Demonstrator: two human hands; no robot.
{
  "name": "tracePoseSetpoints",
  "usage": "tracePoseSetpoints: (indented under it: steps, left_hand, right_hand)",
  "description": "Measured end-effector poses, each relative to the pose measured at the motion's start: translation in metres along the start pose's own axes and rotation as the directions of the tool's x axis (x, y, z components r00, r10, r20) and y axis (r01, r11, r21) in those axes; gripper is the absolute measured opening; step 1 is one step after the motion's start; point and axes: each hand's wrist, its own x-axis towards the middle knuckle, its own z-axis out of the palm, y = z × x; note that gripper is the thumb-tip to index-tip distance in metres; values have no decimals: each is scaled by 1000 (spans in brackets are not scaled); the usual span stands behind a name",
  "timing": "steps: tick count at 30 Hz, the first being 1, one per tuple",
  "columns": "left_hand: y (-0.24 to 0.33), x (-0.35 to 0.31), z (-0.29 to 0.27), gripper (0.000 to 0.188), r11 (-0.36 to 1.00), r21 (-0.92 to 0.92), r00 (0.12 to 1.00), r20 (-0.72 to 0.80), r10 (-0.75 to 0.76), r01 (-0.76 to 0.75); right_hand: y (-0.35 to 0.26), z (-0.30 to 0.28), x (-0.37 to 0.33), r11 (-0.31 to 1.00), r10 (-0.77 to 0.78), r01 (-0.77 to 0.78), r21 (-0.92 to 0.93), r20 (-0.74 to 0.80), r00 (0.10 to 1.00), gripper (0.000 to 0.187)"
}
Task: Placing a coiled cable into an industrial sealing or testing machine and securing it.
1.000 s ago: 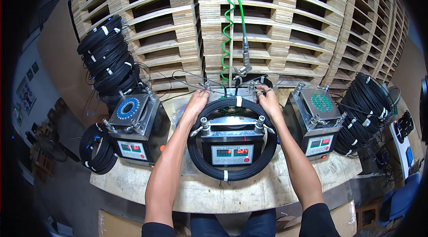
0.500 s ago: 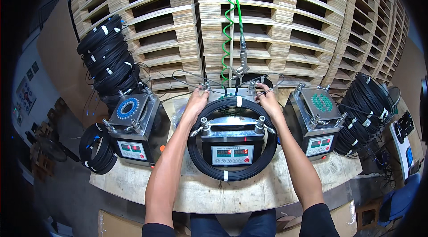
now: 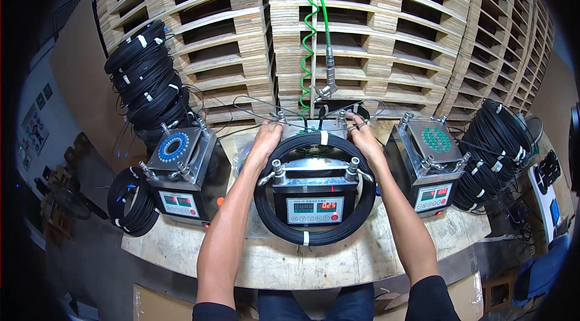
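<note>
A metal box machine (image 3: 314,191) with a small red-lit display stands in the middle of the worn table (image 3: 284,260). A black cable coil (image 3: 314,236) bound with white ties lies looped around it. My left hand (image 3: 266,140) rests on the coil's far left part, by the machine's rear left post. My right hand (image 3: 362,137) grips the coil's far right part, by the rear right post. Thin black cable ends arc away behind both hands.
Matching machines stand at left (image 3: 181,176) and right (image 3: 429,161). Stacked black coils (image 3: 148,85) rise at the far left, another coil (image 3: 130,200) hangs at the table's left edge, more coils (image 3: 495,152) lie at right. A green spiral hose (image 3: 311,37) hangs before stacked wooden pallets (image 3: 374,31).
Both hands stay at the back of the coil; the fingers shift only slightly. The coil and machines have not moved.
</note>
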Motion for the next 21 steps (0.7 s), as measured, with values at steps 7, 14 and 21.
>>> tracePoseSetpoints:
  steps: [7, 14, 21]
  left_hand:
    - [35, -23, 6, 73, 993, -89, 994, 84, -72, 79]
    - [26, -18, 5, 67, 998, -60, 995, 94, -18, 24]
    - [14, -12, 0, 70, 1000, -14, 1000, -13, 13, -13]
  right_hand:
    - [-4, -9, -7, 998, -34, 29, -48, -107, 994, 37]
    - [1, -9, -1, 987, -11, -10, -158, -129, 992, 35]
    - [15, -1, 9, 993, -119, 119, 15, 27, 993, 30]
